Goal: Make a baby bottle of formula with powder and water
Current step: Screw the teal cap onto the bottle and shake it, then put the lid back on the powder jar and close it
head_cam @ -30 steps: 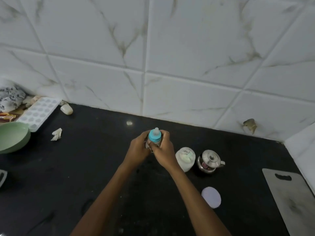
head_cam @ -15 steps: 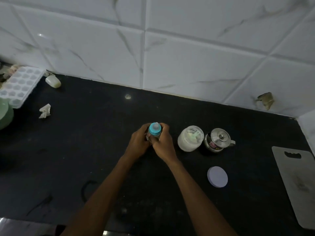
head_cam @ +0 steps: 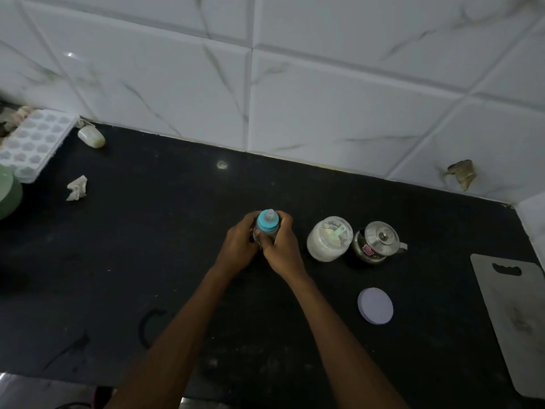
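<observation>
Setting: a black stone counter (head_cam: 147, 246) under white marble-look wall tiles (head_cam: 324, 98), dimly lit.
Cutting board: a pale board (head_cam: 513, 320) lies flat at the right edge of the frame.
Powder jar: an open jar of white powder (head_cam: 328, 239) with a green scoop inside, right of centre; its lilac lid (head_cam: 375, 305) lies apart, lower right.
Steel pot: a small lidded pot (head_cam: 376, 242) just beside the jar.
Baby bottle: centre frame, the baby bottle (head_cam: 267, 227) stands upright with its blue teat collar on.
Hands: left hand (head_cam: 240, 246) and right hand (head_cam: 283, 246) both clasp the bottle's body.
Progress: teat fitted, so filling looks finished; contents hidden. Shaking and closing the jar seem left.
</observation>
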